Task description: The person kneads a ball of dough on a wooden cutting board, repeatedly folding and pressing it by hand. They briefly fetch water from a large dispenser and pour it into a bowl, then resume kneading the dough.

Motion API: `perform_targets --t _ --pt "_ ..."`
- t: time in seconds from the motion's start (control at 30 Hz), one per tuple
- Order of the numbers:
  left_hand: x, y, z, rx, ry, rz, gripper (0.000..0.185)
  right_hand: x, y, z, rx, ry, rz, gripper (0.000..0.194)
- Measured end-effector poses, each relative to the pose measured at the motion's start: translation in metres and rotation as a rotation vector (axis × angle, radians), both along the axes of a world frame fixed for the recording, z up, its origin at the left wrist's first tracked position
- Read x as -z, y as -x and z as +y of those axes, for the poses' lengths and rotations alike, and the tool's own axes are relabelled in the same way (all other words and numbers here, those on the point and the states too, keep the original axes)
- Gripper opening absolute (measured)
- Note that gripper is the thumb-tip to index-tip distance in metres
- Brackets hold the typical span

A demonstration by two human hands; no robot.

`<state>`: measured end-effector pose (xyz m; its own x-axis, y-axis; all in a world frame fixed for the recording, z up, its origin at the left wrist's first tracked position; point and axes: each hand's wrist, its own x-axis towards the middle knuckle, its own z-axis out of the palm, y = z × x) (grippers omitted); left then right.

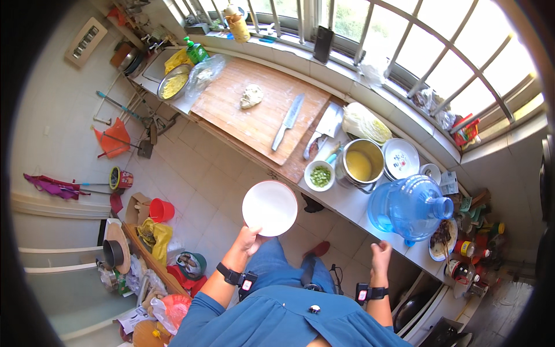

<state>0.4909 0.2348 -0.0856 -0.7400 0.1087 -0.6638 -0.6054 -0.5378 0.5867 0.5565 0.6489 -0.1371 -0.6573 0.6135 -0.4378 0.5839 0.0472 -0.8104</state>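
My left hand point(251, 240) grips the lower edge of a white bowl point(269, 209) with a thin brown rim. The bowl is held over the floor, in front of my body, and its inside looks bare. My right hand point(380, 256) is just off the counter's front edge, half curled, with nothing visible in it. Closest to it is a big blue water jug point(403, 208) lying on its side on the counter. Up the counter from the jug are a metal pot point(359, 164) with yellow liquid and a small bowl of chopped green onion point(320, 176).
A wooden cutting board point(225, 99) carries a dough lump point(251, 96) and a kitchen knife point(289, 120). Beside it are a cleaver point(329, 120), napa cabbage point(365, 122) and stacked plates point(401, 157). A basin of yellow shreds point(174, 83) stands farther left. Bottles point(470, 249) crowd the right end.
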Motion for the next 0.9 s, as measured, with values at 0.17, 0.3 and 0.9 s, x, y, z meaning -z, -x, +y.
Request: perform_targets --t 0.17,0.3,0.9 --pt "-0.007 0.039 -0.074 0.017 -0.075 0.059 0.064 -0.07 0.069 -0.158 -0.658 -0.069 0.182 0.031" --pt "-0.019 0.078 -0.127 0.032 -0.039 0.145 0.076 -0.123 0.152 -0.274 -0.855 -0.164 0.484 0.024" --pt "-0.006 0.267 -0.227 0.082 -0.017 0.112 0.071 -0.099 0.385 -0.494 -1.243 -0.503 0.363 0.027"
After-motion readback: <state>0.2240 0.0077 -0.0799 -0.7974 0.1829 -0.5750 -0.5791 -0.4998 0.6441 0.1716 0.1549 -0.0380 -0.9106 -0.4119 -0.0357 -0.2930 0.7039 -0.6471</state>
